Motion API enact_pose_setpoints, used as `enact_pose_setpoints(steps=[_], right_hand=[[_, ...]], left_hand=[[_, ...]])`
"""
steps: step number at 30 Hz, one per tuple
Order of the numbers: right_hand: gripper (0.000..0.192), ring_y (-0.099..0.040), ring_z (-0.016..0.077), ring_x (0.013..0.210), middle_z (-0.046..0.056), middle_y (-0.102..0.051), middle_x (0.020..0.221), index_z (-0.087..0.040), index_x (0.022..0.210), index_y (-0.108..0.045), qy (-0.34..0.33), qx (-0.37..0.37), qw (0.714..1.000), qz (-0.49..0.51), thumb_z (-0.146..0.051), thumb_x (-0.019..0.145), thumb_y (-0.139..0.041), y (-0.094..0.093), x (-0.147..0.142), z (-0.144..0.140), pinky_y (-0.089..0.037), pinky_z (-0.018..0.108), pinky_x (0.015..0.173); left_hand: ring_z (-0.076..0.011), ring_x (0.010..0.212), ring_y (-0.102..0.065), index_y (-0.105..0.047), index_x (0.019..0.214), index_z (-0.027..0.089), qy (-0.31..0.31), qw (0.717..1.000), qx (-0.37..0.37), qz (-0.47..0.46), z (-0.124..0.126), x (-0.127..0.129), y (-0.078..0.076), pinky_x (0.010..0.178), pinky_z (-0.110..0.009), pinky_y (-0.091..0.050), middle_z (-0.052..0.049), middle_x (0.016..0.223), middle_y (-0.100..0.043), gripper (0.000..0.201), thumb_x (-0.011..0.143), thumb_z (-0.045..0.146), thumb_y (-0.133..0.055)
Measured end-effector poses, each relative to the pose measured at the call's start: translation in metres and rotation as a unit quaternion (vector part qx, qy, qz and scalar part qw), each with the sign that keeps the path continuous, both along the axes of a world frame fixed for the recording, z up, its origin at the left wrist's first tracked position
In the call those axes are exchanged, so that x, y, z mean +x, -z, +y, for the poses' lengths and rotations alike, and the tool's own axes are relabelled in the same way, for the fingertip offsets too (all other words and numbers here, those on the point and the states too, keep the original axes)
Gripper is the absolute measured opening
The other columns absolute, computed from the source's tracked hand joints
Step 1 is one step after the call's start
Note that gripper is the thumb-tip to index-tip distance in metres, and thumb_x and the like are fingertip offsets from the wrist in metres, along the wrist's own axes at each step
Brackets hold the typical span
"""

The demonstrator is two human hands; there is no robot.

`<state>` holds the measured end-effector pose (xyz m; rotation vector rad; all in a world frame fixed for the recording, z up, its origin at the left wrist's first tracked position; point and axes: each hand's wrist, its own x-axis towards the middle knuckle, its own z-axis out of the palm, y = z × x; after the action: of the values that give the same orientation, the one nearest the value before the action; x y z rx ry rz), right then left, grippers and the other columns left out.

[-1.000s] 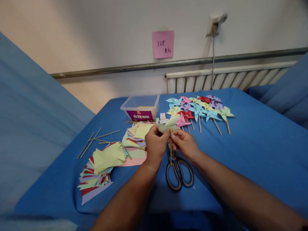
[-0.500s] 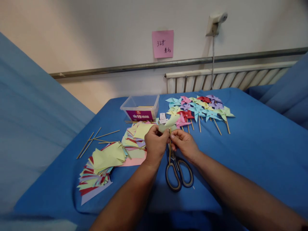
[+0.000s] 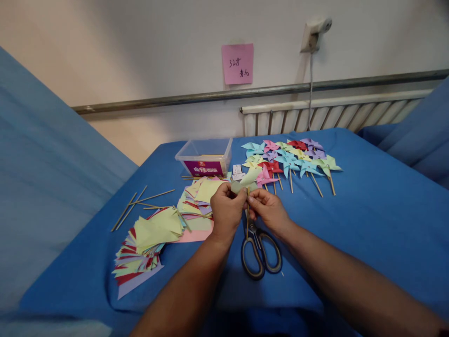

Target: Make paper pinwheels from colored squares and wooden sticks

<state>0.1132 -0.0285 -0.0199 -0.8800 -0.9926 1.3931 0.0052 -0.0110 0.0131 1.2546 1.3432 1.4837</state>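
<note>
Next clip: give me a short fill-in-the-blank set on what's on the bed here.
1. Both hands, left hand and right hand, hold a pale green paper pinwheel on a wooden ____.
2. The scissors lie on the ____ sheet.
3. The finished pinwheels lie to the ____ of the plastic box.

Missing words: stick; blue; right

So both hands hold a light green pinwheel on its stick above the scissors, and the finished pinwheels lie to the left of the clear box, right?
Not quite. In the head view the finished pinwheels lie to the right of the clear box, not the left. The rest holds: the left hand and right hand hold the light green pinwheel on its stick above the scissors.
</note>
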Motion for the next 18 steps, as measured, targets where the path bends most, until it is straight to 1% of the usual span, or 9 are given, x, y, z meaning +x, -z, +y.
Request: enact_pose_setpoints(steps=[9, 18], right_hand=[[0.038, -0.051, 0.0077, 0.042, -0.004, -0.065, 0.062, -0.021, 0.075, -0.058, 0.002, 0.002, 1.0, -0.003, -0.055, 0.07, -0.074, -0.0004, -0.0002, -0.0006, -0.04, 0.022, 0.042], [0.04, -0.049, 0.0072, 0.041, -0.005, -0.063, 0.058, -0.02, 0.074, -0.057, 0.007, 0.005, 1.0, 0.004, -0.055, 0.069, -0.074, 0.0016, -0.0014, 0.0002, -0.039, 0.02, 0.041]], left_hand=[[-0.0107, 0.051, -0.051, -0.06, 0.065, 0.018, -0.008, 1.0, 0.007, 0.028, 0.0011, -0.0011, 0.0009, 0.05, -0.021, -0.038, 0.003, 0.057, -0.058, 0.015, 0.064, 0.024, -0.074], [-0.0104, 0.05, -0.051, -0.058, 0.066, 0.018, 0.003, 0.999, 0.006, 0.041, 0.0018, -0.0016, 0.0033, 0.05, -0.021, -0.038, 0.004, 0.058, -0.057, 0.016, 0.065, 0.026, -0.072]])
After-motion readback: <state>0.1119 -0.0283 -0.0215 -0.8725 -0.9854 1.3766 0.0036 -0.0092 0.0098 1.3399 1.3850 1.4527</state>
